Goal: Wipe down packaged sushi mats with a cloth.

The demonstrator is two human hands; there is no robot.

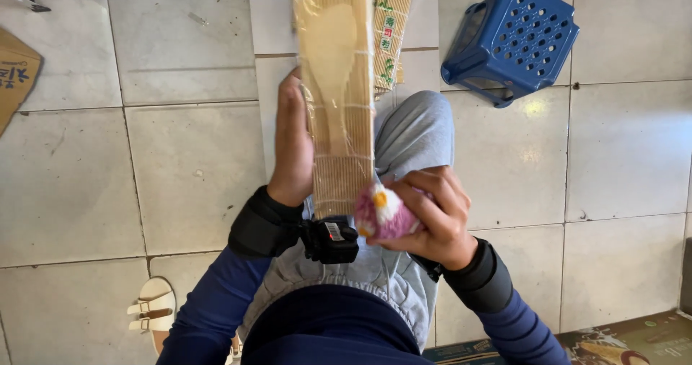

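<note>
Tiled floor (pixel 194 156): 2 hands (pixel 292 149), 2 bamboo mats (pixel 339 120), 1 stool (pixel 512 41).

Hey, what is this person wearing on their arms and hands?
Both arms are in dark blue long sleeves. Each wrist carries a broad black band, left band and right band. The left hand and right hand are bare, with no gloves or rings visible.

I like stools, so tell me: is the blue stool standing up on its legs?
No, the blue stool lies tipped on its side on the tiled floor, with its holed seat facing sideways.
</note>
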